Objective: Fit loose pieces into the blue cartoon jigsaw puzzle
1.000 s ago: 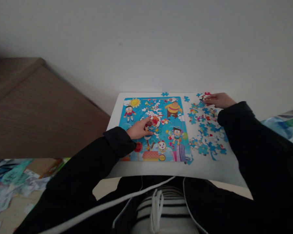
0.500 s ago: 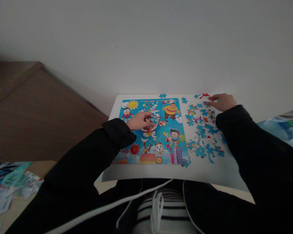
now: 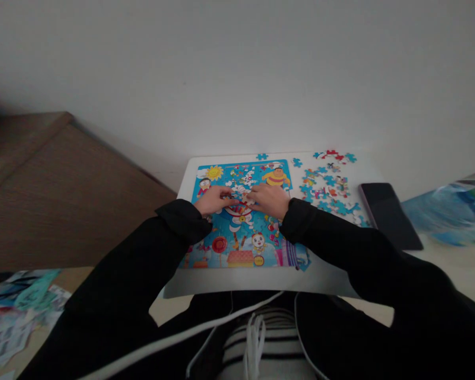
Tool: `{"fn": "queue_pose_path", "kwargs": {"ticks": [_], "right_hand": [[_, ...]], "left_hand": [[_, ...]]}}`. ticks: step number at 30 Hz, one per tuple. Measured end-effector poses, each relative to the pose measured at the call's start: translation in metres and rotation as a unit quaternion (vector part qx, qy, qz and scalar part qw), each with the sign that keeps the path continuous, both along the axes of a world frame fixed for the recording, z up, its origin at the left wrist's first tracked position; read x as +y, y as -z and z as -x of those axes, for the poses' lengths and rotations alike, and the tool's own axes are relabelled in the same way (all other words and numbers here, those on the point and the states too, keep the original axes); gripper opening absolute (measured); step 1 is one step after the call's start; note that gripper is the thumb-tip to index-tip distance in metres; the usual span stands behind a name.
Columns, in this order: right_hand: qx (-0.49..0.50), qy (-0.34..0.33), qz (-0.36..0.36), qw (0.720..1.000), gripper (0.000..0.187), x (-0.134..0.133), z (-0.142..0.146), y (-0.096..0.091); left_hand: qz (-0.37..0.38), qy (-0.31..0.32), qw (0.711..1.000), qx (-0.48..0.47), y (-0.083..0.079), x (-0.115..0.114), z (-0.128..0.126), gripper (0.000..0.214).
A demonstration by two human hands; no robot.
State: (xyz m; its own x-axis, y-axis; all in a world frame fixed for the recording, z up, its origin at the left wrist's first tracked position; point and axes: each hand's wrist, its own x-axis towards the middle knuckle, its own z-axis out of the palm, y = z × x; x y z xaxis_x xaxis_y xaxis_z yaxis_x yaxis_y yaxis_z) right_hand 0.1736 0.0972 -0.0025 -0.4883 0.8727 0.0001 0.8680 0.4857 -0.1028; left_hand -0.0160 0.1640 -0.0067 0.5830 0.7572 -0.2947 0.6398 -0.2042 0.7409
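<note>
Left hand (image 3: pixel 216 201): narrow, being pressed onto puzzle (image 3: pixel 237 240); held piece cannot be told.
Right hand (image 3: pixel 267 201): narrow, being pressed down just beside left; same.
Loose pieces (image 3: pixel 326 184): lying upper right.

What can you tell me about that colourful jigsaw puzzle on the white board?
The jigsaw puzzle is mostly assembled and lies flat on a white board. Its pieces look like printed card, showing cartoon characters and a yellow sun on a bright blue background. Gaps remain in the upper middle, where the white beneath shows through. The left hand and right hand both rest on its central part, their fingertips meeting over the gaps.
</note>
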Motion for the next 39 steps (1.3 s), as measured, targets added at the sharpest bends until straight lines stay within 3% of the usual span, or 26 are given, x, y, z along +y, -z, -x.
{"fn": "queue_pose_path", "kwargs": {"ticks": [5, 7, 9, 13, 18, 24, 30, 33, 36, 39], "right_hand": [[-0.009, -0.016, -0.013, 1.0, 0.03, -0.01, 0.006, 0.003], [-0.002, -0.007, -0.024, 1.0, 0.03, -0.012, -0.006, -0.002], [0.017, 0.05, -0.039, 0.998, 0.027, -0.015, -0.031, -0.01], [0.042, 0.21, 0.008, 0.977, 0.026, -0.023, -0.095, -0.02], [0.021, 0.154, 0.132, 0.979, 0.025, -0.046, -0.134, -0.013], [0.036, 0.149, 0.153, 0.976, 0.025, -0.064, -0.132, -0.002], [0.045, 0.161, 0.131, 0.977, 0.025, -0.071, -0.135, -0.003], [0.045, 0.169, 0.081, 0.981, 0.028, -0.071, -0.135, -0.004], [0.043, 0.153, -0.006, 0.987, 0.036, -0.06, -0.136, -0.004], [0.024, 0.118, -0.031, 0.992, 0.041, -0.04, -0.138, 0.002]], "left_hand": [[-0.036, 0.018, 0.999, -0.011, -0.014, 0.002, 0.002, 0.032], [-0.035, 0.031, 0.999, -0.024, -0.02, 0.003, -0.006, 0.032], [-0.032, 0.06, 0.997, -0.028, -0.026, 0.004, -0.02, 0.031], [-0.051, 0.165, 0.985, 0.0, -0.033, 0.01, -0.067, 0.03], [-0.09, 0.23, 0.966, 0.073, -0.025, 0.018, -0.14, 0.02], [-0.123, 0.203, 0.968, 0.082, 0.001, 0.026, -0.194, 0.016], [-0.201, 0.162, 0.965, 0.05, 0.018, 0.034, -0.208, 0.029], [-0.233, 0.163, 0.958, 0.028, 0.023, 0.036, -0.204, 0.032], [-0.261, 0.175, 0.949, 0.011, 0.024, 0.037, -0.199, 0.032], [-0.282, 0.192, 0.94, 0.008, 0.021, 0.036, -0.193, 0.035]]}}
